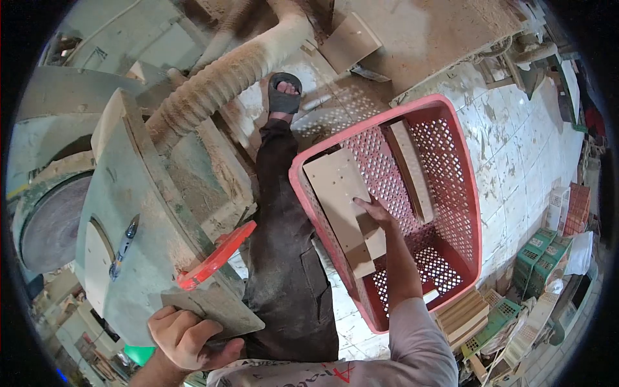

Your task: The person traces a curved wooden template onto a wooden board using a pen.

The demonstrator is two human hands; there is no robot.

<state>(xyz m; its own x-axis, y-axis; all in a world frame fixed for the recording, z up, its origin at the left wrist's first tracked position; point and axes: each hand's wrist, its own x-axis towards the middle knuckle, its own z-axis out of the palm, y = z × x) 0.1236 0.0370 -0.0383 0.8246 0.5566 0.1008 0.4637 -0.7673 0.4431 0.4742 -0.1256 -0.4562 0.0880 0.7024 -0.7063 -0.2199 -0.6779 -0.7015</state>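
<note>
My right hand (376,211) reaches into a pink plastic basket (465,193) and grips the edge of a light wooden board (336,187) with small holes in it. Some of its fingers are hidden by the board. Against the basket's far side leans a second long wooden piece (411,171). My left hand (187,338) is at the near edge of a pale green machine table (148,271), fingers curled in; what they hold, if anything, is hidden. Close to that hand, a red curved piece (217,255) sticks out at the table's edge.
A pen (124,248) lies on the machine table, beside a round disc (55,222). A dusty ribbed hose (225,71) runs behind it. My sandalled foot (284,93) is on the dusty floor. Stacked wood strips (462,316) and green crates (541,258) stand at the right.
</note>
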